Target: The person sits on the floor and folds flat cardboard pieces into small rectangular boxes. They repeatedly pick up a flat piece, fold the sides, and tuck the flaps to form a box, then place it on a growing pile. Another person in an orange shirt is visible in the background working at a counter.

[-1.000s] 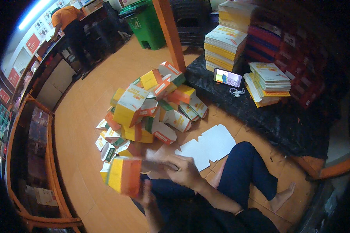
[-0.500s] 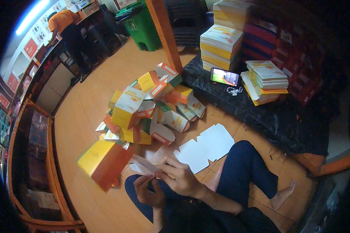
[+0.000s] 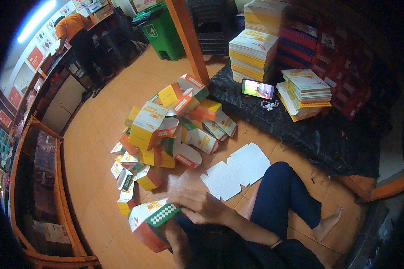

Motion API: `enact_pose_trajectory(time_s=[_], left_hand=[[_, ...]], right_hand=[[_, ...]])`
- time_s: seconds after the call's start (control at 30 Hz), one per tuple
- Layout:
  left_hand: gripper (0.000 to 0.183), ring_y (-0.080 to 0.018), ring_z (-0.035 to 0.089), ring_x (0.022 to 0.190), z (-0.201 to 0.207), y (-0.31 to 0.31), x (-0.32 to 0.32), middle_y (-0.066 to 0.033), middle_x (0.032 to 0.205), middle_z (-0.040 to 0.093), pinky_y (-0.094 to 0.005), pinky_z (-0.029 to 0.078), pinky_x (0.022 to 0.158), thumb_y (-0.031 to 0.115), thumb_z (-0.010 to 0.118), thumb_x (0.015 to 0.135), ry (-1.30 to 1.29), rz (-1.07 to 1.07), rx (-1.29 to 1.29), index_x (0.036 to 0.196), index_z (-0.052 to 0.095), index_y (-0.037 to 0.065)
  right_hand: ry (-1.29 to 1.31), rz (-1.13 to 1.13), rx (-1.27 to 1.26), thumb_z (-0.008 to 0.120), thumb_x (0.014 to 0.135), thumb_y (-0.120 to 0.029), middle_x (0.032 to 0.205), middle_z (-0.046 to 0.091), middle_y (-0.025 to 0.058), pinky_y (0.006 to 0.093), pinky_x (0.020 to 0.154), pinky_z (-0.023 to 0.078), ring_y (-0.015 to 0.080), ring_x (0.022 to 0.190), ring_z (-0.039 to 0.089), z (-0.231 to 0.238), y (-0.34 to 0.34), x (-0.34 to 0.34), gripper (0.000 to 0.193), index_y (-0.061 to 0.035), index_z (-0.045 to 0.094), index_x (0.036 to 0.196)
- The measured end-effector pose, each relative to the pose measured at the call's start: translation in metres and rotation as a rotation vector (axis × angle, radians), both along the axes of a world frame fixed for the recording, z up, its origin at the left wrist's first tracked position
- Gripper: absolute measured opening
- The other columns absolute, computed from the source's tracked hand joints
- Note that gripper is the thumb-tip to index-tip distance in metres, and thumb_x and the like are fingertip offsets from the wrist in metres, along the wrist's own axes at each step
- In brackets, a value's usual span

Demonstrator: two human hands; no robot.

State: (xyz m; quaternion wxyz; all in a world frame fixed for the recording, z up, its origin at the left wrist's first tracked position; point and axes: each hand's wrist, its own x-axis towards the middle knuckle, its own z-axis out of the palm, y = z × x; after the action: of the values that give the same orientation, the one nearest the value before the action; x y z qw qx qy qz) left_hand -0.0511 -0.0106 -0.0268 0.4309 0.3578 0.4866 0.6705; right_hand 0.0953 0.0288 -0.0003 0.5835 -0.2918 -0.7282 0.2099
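A food carton [image 3: 147,223] with white, green and reddish faces is tilted in front of me, between my two hands. My left hand [image 3: 175,236] is under its near side, with most fingers hidden behind the carton. At the top edge, beside the green patterned flap, the bent fingers of my right hand [image 3: 201,207] press on the cardboard. Flat on the floor ahead of my right hand lies an unfolded carton blank [image 3: 236,171], plain white side up. Past the carton spreads a heap of folded cartons [image 3: 148,123] in white, yellow, orange and green.
On a black-covered platform [image 3: 300,139] stand a tall stack of flat cartons [image 3: 254,49], a smaller stack [image 3: 304,92] and a propped phone [image 3: 258,89]. An orange post [image 3: 188,45] rises near a green bin [image 3: 162,33]. A person in orange [image 3: 76,33] bends over the far-left counter.
The carton has turned and come down nearer to me, now showing its white and green faces. My right hand has shifted slightly left and down, while the left has gone partly behind the carton.
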Motion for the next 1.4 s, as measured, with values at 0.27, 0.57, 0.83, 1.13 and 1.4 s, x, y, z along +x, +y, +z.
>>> enact_pose_trajectory(time_s=[0.27, 0.57, 0.83, 1.13, 1.4], left_hand=[[0.022, -0.0118, 0.062, 0.096, 0.028, -0.001, 0.015, -0.0071, 0.107, 0.068, -0.0246, 0.048, 0.083, 0.002, 0.061, 0.097, 0.017, -0.155, -0.176, 0.117, 0.065, -0.006], [0.029, -0.0199, 0.066, 0.102, 0.025, 0.002, 0.001, -0.0121, 0.112, 0.067, -0.0294, 0.053, 0.092, 0.000, 0.062, 0.094, -0.196, -0.124, -0.151, 0.122, 0.060, -0.008], [0.035, -0.0229, 0.062, 0.114, 0.016, 0.007, 0.000, -0.0158, 0.123, 0.062, -0.0344, 0.052, 0.100, 0.002, 0.063, 0.095, -0.310, -0.171, -0.136, 0.127, 0.053, -0.007], [0.035, -0.0280, 0.062, 0.115, 0.012, 0.022, -0.035, -0.0138, 0.124, 0.064, -0.0449, 0.050, 0.101, 0.024, 0.059, 0.103, -0.941, -0.380, -0.006, 0.131, 0.053, 0.004], [0.035, -0.0240, 0.061, 0.112, 0.011, 0.027, -0.013, -0.0151, 0.124, 0.060, -0.0356, 0.051, 0.096, 0.013, 0.063, 0.100, -0.351, -0.315, -0.025, 0.130, 0.055, -0.003]], right_hand=[[-0.061, -0.160, 0.029, 0.065, 0.078, 0.003, 0.090, 0.057, 0.0150, 0.0436, 0.076, 0.056, 0.0361, 0.087, 0.066, -0.009, 0.002, -0.001, 0.024, -0.0007, 0.058, 0.101], [-0.147, -0.039, 0.053, 0.069, 0.073, -0.006, 0.105, 0.060, 0.0123, 0.0447, 0.086, 0.053, 0.0325, 0.103, 0.063, -0.011, 0.004, 0.003, 0.024, -0.0029, 0.060, 0.096], [0.062, -0.043, 0.022, 0.069, 0.074, -0.004, 0.127, 0.057, 0.0144, 0.0492, 0.099, 0.047, 0.0366, 0.117, 0.058, -0.019, 0.009, -0.003, 0.046, -0.0073, 0.057, 0.118], [0.089, -0.270, -0.103, 0.069, 0.080, -0.006, 0.098, 0.062, 0.0151, 0.0469, 0.081, 0.054, 0.0392, 0.095, 0.064, -0.033, 0.023, 0.015, 0.029, -0.0039, 0.059, 0.108], [-0.045, -0.247, 0.078, 0.071, 0.076, -0.006, 0.090, 0.061, 0.0103, 0.0412, 0.073, 0.056, 0.0296, 0.085, 0.065, -0.014, 0.002, -0.002, 0.030, -0.0042, 0.068, 0.106]])
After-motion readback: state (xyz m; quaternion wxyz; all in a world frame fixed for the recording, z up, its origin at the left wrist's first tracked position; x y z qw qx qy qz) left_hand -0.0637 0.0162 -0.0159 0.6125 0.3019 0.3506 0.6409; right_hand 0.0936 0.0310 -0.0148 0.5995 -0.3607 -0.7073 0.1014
